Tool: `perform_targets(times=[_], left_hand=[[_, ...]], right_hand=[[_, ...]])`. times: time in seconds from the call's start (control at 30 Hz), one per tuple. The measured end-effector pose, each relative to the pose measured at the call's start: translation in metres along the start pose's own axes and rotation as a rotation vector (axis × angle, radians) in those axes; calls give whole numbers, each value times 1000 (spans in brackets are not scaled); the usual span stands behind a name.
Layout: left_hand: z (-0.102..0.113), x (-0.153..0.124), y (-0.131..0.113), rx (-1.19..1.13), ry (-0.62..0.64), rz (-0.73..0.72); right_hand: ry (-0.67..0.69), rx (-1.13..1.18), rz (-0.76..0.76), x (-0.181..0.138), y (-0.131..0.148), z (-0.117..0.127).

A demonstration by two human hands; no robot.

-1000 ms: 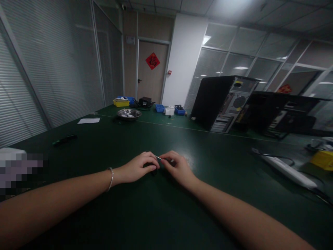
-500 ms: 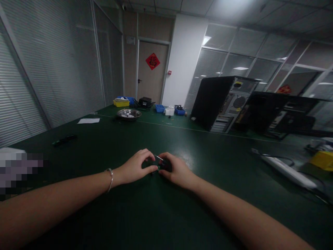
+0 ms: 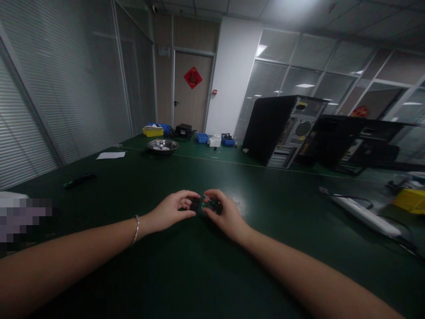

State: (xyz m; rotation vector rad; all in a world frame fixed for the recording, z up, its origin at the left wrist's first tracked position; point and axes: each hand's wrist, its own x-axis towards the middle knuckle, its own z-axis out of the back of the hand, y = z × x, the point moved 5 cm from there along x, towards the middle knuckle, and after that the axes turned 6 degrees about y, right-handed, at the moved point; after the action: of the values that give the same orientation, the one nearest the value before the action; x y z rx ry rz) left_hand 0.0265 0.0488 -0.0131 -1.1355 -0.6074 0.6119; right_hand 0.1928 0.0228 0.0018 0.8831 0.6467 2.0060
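Observation:
Both hands meet over the middle of the dark green table (image 3: 186,270). My left hand (image 3: 172,211), with a silver bracelet at the wrist, pinches a small dark part (image 3: 195,204) between thumb and fingers. My right hand (image 3: 222,212) is curled on the other side of the same small dark object, and a thin metal piece (image 3: 207,197) shows at its fingertips. What the object is stays too small and dark to make out.
Two black computer cases (image 3: 282,128) stand at the back right. A metal bowl (image 3: 162,145), yellow and blue bins (image 3: 153,131) and a white sheet (image 3: 110,155) lie at the far end. A white power strip (image 3: 361,215) lies to the right, a dark tool (image 3: 79,180) to the left.
The hands stayed together at the same spot. The fingers have opened slightly round the small dark object, which now shows more between them. The camera shifted a little.

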Motion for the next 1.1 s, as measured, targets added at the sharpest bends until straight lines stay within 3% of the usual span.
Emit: perform_targets(times=[0.17,0.53,1.1], left_hand=[[-4,2,-1,-189,-2,76],[-6,-2,-10,-38,-1,32],[-6,-2,-14,-28,-27,47]], right_hand=[[-80,28,96,-2,8,4],[-7,9,157,-3,19,-2],[-2,-20,132,-1,24,-1]])
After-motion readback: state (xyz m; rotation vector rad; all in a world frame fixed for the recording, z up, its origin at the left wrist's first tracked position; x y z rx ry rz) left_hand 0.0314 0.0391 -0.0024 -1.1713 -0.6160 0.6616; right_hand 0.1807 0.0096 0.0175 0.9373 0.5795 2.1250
